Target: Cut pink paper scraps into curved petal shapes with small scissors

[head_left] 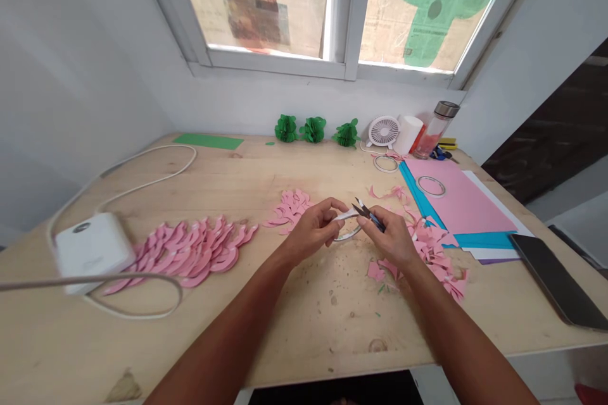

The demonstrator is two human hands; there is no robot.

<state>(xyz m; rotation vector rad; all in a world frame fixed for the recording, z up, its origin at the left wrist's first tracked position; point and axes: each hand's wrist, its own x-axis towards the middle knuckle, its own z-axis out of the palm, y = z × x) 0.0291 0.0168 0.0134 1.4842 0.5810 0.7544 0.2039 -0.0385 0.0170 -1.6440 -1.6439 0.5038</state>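
Note:
My left hand (316, 228) pinches a strip of white tape (346, 215), and a tape roll (349, 236) hangs just below the fingers. My right hand (392, 239) is closed around a pair of dark scissors (371, 214). Their blades are parted and point at the strip; a small white piece shows by the tips. Whether the blades touch the tape, I cannot tell. Left of my hands lies a small pile of pink paper cutouts (291, 207). Pink paper scraps (434, 253) are scattered beside my right hand and under its forearm.
Many curved pink paper pieces (199, 250) lie left, next to a white device (95, 250) with a cable. Green paper shapes (312, 130), a fan (384, 131) and a bottle (436, 130) stand at the back. Right are paper sheets (465, 202) and a phone (558, 278).

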